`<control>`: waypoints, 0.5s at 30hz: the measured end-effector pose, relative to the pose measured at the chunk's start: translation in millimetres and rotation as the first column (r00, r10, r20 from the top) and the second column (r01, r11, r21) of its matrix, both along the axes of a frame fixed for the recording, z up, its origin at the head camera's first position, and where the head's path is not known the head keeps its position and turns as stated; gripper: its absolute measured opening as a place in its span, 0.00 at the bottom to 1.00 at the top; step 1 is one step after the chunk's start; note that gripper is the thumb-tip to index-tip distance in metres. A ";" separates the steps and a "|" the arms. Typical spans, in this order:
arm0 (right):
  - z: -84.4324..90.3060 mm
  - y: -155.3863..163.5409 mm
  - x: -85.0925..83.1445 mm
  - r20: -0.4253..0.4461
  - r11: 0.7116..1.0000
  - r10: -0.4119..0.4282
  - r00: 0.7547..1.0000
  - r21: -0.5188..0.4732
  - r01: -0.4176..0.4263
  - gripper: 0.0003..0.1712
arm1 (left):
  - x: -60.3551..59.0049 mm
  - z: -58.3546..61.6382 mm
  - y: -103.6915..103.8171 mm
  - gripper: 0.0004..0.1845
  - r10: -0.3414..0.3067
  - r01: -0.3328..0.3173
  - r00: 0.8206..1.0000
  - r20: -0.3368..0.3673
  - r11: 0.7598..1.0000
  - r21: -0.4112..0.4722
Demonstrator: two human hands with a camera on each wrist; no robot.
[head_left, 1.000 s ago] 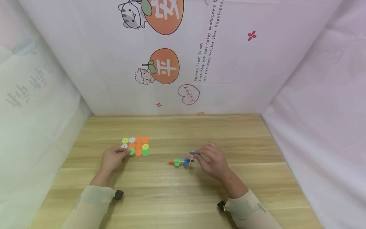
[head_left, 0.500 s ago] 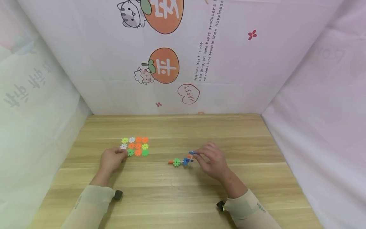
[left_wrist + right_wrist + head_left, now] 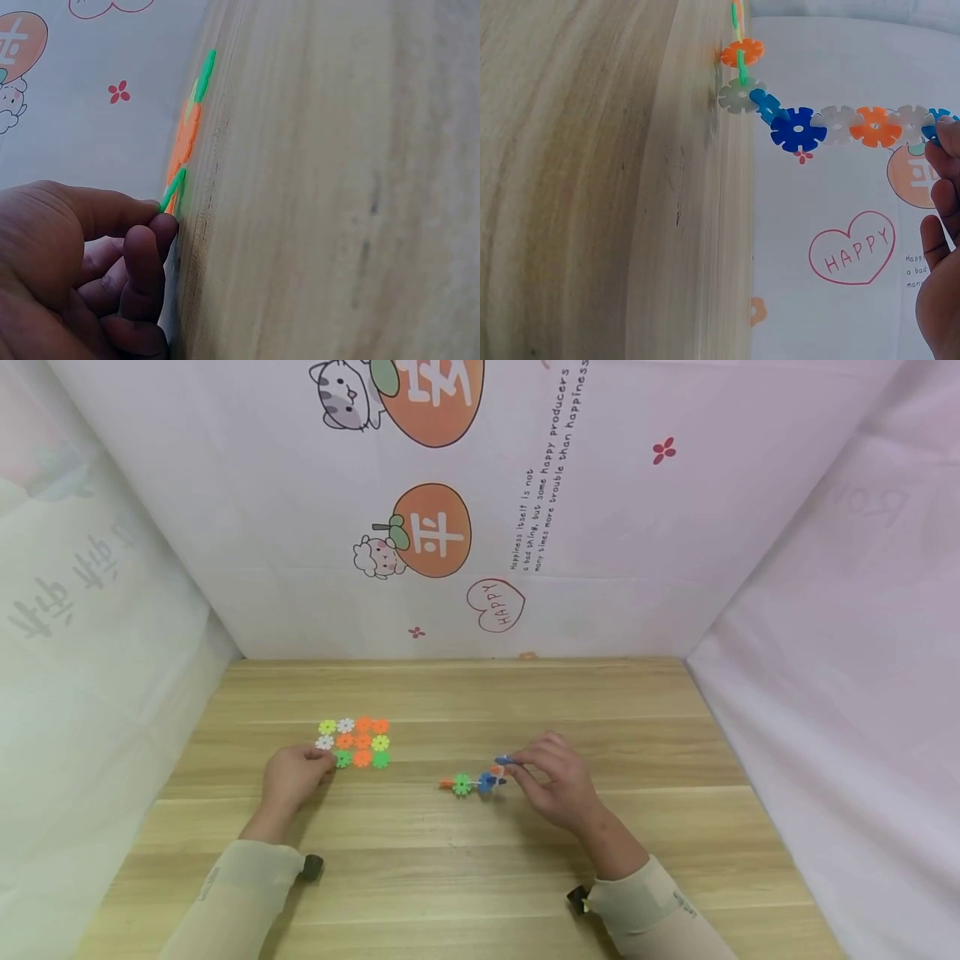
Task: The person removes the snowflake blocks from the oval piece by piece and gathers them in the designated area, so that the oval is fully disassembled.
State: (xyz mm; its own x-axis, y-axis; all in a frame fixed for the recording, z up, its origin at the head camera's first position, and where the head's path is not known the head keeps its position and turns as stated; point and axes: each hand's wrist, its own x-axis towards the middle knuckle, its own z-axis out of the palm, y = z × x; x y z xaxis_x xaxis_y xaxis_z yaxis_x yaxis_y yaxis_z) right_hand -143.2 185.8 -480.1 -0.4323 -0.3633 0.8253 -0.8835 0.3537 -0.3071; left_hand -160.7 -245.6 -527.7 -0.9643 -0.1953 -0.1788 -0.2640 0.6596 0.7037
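Note:
My left hand (image 3: pixel 296 781) pinches the edge of a green snowflake disc (image 3: pixel 173 189) between thumb and index finger; the disc tilts up from the table in the left wrist view. It sits at the near left corner of a block of orange, white, yellow and green snowflake discs (image 3: pixel 363 742). My right hand (image 3: pixel 558 777) grips the light blue end disc (image 3: pixel 939 124) of a chain of interlocked snowflake discs. White, orange and dark blue (image 3: pixel 799 129) discs hang along the chain, sloping down to a green disc (image 3: pixel 462 785) and an orange one (image 3: pixel 742 52) by the table.
The wooden table (image 3: pixel 450 877) runs back to a white printed cloth (image 3: pixel 600 527) standing behind it. White cloth sides (image 3: pixel 840 693) rise at left and right. A small black device (image 3: pixel 312 867) sits at the left cuff, another (image 3: pixel 577 899) at the right.
My left hand has shifted slightly left and nearer with the green disc, which now lines up with the front row. The right hand holds the chain in nearly the same place.

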 end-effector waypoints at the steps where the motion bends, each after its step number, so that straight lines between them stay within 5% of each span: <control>1: 0.0 -0.2 0.0 -0.001 1.000 0.000 1.000 0.000 0.000 0.04 | -0.1 0.0 0.0 0.20 0.000 0.000 1.000 0.001 1.000 -0.003; 15: -0.3 0.7 0.6 0.002 1.000 -0.009 1.000 0.010 0.009 0.04 | -0.3 0.5 1.3 0.20 0.004 -0.004 1.000 -0.014 1.000 0.008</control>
State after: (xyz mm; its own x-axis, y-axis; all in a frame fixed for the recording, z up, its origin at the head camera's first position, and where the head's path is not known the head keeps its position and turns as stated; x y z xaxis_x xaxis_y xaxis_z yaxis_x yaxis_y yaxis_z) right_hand -142.6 186.4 -480.4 -0.4370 -0.3679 0.8208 -0.8798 0.3644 -0.3051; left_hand -160.9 -244.3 -527.3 -0.9659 -0.1980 -0.1670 -0.2570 0.6527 0.7127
